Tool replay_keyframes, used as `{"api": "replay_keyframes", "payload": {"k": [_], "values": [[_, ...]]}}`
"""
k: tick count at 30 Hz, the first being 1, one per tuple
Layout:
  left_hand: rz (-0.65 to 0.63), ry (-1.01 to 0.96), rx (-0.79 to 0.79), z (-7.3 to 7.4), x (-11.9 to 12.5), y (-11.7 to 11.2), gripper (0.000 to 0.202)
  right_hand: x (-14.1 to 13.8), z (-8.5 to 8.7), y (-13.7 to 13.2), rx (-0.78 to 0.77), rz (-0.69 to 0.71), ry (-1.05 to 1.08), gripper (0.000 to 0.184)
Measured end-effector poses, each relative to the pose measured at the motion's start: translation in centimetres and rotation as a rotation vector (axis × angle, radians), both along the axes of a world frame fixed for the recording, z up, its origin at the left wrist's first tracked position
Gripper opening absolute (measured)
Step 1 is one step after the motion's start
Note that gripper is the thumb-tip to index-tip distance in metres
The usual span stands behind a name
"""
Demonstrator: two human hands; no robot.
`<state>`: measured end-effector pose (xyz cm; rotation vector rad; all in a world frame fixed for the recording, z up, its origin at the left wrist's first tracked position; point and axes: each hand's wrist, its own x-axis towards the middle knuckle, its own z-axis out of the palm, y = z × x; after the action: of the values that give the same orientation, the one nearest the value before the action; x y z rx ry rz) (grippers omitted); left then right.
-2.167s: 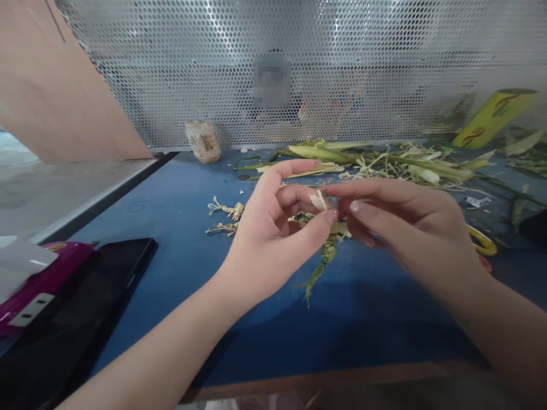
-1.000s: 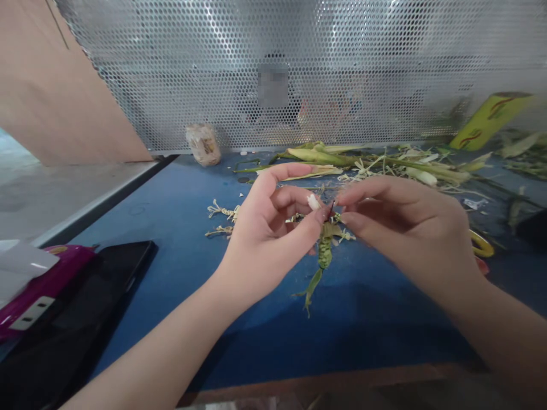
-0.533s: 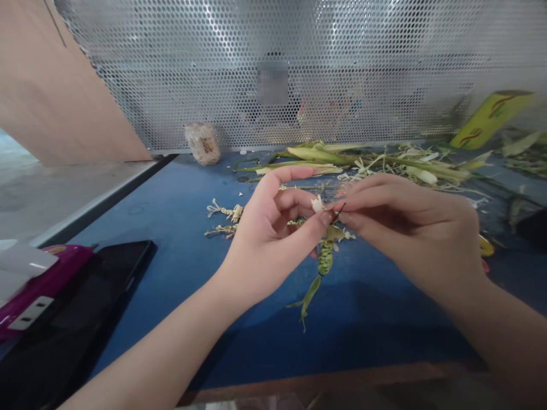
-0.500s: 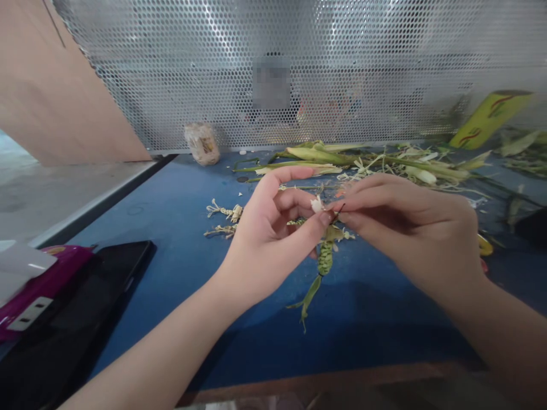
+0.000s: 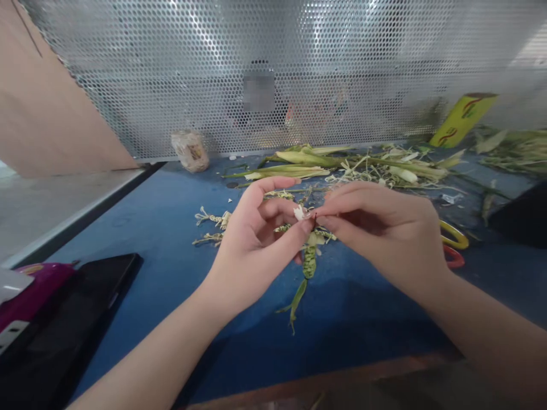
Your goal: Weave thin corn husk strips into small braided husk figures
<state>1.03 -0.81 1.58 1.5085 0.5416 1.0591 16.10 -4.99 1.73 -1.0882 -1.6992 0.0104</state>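
Observation:
My left hand point(image 5: 256, 239) pinches the top of a small woven green leaf figure point(image 5: 308, 261) between thumb and fingers, a pale tip showing above the thumb. My right hand point(image 5: 384, 233) meets it fingertip to fingertip, pinched on a thin dark strand at the figure's head. The figure's plaited body hangs below the hands, its pointed tail point(image 5: 294, 302) trailing toward the blue table point(image 5: 171, 228). Two finished pale woven figures point(image 5: 211, 219) lie just left of my left hand.
A heap of green and pale leaf strips point(image 5: 363, 165) lies at the back by the perforated metal screen point(image 5: 256, 57). Yellow and red scissor handles point(image 5: 453, 245) sit behind my right hand. A black tablet point(image 5: 77, 307) and magenta object point(image 5: 21, 296) lie at left; a small jar point(image 5: 189, 151) stands behind.
The view has shifted slightly, so everything sits a little to the left and lower. Both hands keep pinching the figure's head with only small finger movements.

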Motion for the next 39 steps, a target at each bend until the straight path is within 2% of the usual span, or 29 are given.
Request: {"api": "replay_keyframes", "payload": {"k": [18, 27, 39], "values": [[-0.005, 0.023, 0.019, 0.05, 0.01, 0.07, 0.036, -0.17, 0.11, -0.01, -0.031, -0.021, 0.019, 0.004], [-0.008, 0.003, -0.003, 0.05, 0.06, 0.04, 0.035, -0.06, -0.05, -0.08, -0.04, -0.016, 0.013, 0.011], [-0.031, 0.003, -0.01, -0.1, 0.03, 0.07, 0.036, -0.08, -0.06, -0.04, -0.028, 0.009, 0.021, 0.007]]}}
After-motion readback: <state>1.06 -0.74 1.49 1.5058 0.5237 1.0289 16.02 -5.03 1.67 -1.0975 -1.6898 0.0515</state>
